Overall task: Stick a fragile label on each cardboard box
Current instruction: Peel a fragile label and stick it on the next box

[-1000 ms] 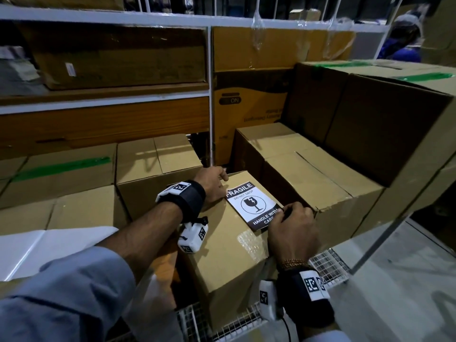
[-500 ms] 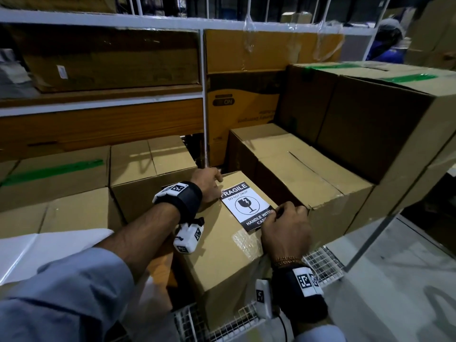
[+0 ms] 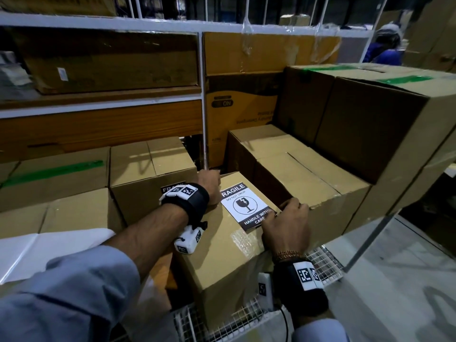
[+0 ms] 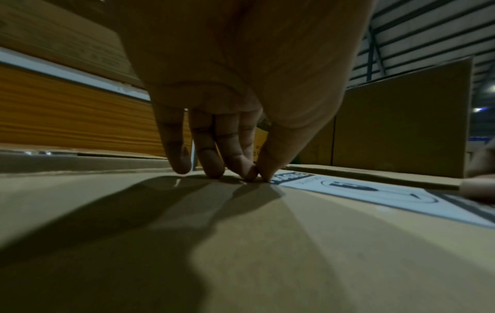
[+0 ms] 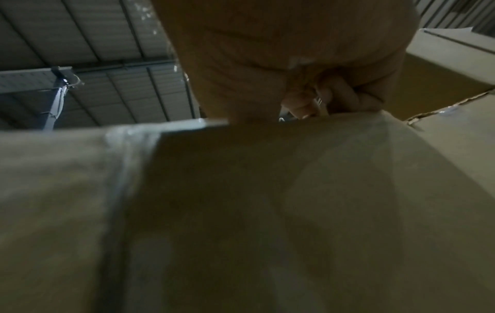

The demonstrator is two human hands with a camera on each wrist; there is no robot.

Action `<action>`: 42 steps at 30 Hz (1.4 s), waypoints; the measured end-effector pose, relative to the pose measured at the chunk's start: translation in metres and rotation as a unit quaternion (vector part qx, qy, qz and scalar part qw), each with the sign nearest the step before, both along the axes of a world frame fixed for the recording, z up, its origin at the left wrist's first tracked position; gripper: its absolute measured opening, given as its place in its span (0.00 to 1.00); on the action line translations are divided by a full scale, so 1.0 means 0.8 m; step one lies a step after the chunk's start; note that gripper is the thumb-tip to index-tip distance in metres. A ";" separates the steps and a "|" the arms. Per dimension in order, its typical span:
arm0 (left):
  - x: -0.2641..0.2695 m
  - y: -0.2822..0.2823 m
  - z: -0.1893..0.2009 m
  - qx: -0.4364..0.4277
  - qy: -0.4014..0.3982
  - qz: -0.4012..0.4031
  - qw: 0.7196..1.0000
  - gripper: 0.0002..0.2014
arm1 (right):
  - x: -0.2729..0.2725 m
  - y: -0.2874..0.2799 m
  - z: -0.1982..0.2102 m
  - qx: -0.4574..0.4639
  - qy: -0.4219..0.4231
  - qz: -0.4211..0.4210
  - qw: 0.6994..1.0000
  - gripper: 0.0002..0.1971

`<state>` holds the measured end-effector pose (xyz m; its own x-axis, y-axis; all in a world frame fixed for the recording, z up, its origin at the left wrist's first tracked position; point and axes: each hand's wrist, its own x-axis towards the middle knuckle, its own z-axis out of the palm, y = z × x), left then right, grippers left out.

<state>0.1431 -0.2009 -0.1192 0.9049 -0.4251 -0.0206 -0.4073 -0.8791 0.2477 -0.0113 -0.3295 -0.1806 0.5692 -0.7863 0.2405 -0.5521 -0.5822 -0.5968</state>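
**Label pressed onto a box, both hands at its corners**

Head view. A box (image 3: 222, 262) stood on a wire rack (image 3: 323, 264), tilted toward the camera. A fragile label (image 3: 246, 206) lay flat on its top face. The left hand (image 3: 209, 186) rested at the label's far left corner, fingers pointing down onto the cardboard. The right hand (image 3: 287, 225) covered the label's near right corner, fingers bent over the box edge. A second box (image 3: 153, 183), just left of the first, showed part of another label (image 3: 170, 188) behind the left wrist. A larger box (image 3: 296, 174) sat touching the first on the right, and a big box (image 3: 370, 114) stood beyond it. Shelves (image 3: 98, 104) ran behind.

Left wrist view. The left hand (image 4: 241, 84) had its fingertips (image 4: 214, 169) and thumb set down on the box (image 4: 241, 243), thumb touching the label (image 4: 375, 194) corner; the fingers were nearly straight, holding nothing. A fingertip of the right hand (image 4: 479, 188) lay on the label's other end.

Right wrist view. The right hand (image 5: 294, 63) had its fingers (image 5: 345, 95) curled over the top edge of the box (image 5: 267, 211); the picture was blurred, and whether this grip was clamped on the edge could not be told.
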 end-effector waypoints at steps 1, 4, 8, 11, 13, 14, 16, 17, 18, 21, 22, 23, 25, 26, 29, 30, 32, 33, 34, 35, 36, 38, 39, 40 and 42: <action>-0.001 0.000 0.000 0.014 0.000 0.002 1.000 0.16 | -0.001 -0.001 0.000 -0.001 0.000 0.002 1.000 0.20; -0.004 0.004 0.002 0.031 0.010 0.010 0.999 0.17 | -0.003 -0.003 0.000 -0.008 -0.001 0.014 1.000 0.18; -0.007 0.008 0.002 0.055 -0.069 -0.015 0.996 0.22 | -0.007 -0.003 -0.002 -0.027 -0.005 0.048 0.998 0.13; -0.012 0.001 -0.006 0.040 -0.090 -0.122 0.988 0.24 | -0.010 -0.007 -0.001 -0.040 -0.011 0.073 0.996 0.11; -0.016 -0.006 -0.009 0.065 -0.051 -0.188 0.979 0.23 | -0.012 -0.011 0.000 -0.047 -0.008 0.087 0.995 0.10; -0.018 -0.009 -0.010 0.088 -0.025 -0.205 0.974 0.24 | -0.013 -0.013 0.000 -0.046 -0.005 0.093 0.995 0.10; -0.020 -0.013 -0.010 0.145 0.013 -0.224 0.964 0.29 | -0.015 -0.015 0.000 -0.043 -0.002 0.107 0.993 0.11; -0.020 -0.014 -0.011 0.170 0.024 -0.230 0.958 0.32 | -0.016 -0.015 0.000 -0.039 0.001 0.119 0.992 0.12; -0.021 -0.014 -0.011 0.191 0.030 -0.236 0.952 0.35 | -0.017 -0.015 0.000 -0.035 0.005 0.129 0.991 0.13; -0.019 -0.013 -0.013 0.215 0.048 -0.227 0.949 0.44 | -0.021 -0.010 0.001 -0.037 0.033 0.147 0.988 0.12; -0.019 -0.013 -0.015 0.211 0.057 -0.222 0.950 0.47 | -0.022 -0.007 0.002 -0.044 0.043 0.151 0.987 0.11; -0.019 -0.013 -0.017 0.205 0.065 -0.217 0.952 0.51 | -0.022 -0.005 0.002 -0.051 0.055 0.155 0.985 0.11; -0.021 -0.012 -0.016 0.191 0.082 -0.213 0.955 0.58 | -0.023 0.001 0.003 -0.074 0.078 0.163 0.981 0.10; -0.022 -0.011 -0.016 0.184 0.090 -0.211 0.956 0.60 | -0.023 0.003 0.004 -0.084 0.087 0.166 0.979 0.10; -0.021 -0.007 -0.016 0.180 0.091 -0.209 0.957 0.65 | -0.026 0.005 0.006 -0.132 0.100 0.175 0.970 0.12; -0.021 -0.007 -0.016 0.184 0.088 -0.211 0.956 0.66 | -0.028 0.005 0.004 -0.160 0.095 0.184 0.965 0.14; -0.020 -0.007 -0.019 0.194 0.082 -0.214 0.954 0.70 | -0.032 0.005 0.000 -0.186 0.083 0.214 0.956 0.17; -0.020 -0.008 -0.021 0.198 0.081 -0.214 0.953 0.71 | -0.034 0.006 -0.002 -0.182 0.079 0.225 0.954 0.18; -0.019 -0.008 -0.022 0.200 0.082 -0.212 0.953 0.72 | -0.035 0.006 -0.003 -0.175 0.073 0.229 0.955 0.17; -0.019 -0.009 -0.023 0.199 0.086 -0.210 0.953 0.73 | -0.037 0.006 -0.004 -0.170 0.064 0.230 0.956 0.16; -0.018 -0.009 -0.024 0.197 0.089 -0.208 0.954 0.74 | -0.037 0.007 -0.005 -0.168 0.050 0.231 0.957 0.14; -0.017 -0.010 -0.025 0.195 0.096 -0.206 0.954 0.75 | -0.038 0.006 -0.009 -0.163 0.015 0.235 0.958 0.10; -0.017 -0.010 -0.025 0.195 0.099 -0.206 0.954 0.76 | -0.038 0.007 -0.011 -0.161 0.001 0.238 0.958 0.09; -0.017 -0.010 -0.025 0.194 0.099 -0.208 0.953 0.76 | -0.039 0.006 -0.014 -0.160 -0.012 0.241 0.957 0.08; -0.018 -0.009 -0.024 0.193 0.097 -0.213 0.953 0.77 | -0.039 0.006 -0.019 -0.161 -0.038 0.247 0.955 0.09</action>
<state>0.1283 -0.2077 -0.1382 0.6156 -0.6796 -0.3990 -0.7269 -0.6853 0.0458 -0.0425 -0.3251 -0.1957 0.8229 -0.3044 0.4797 -0.1245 -0.9204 -0.3706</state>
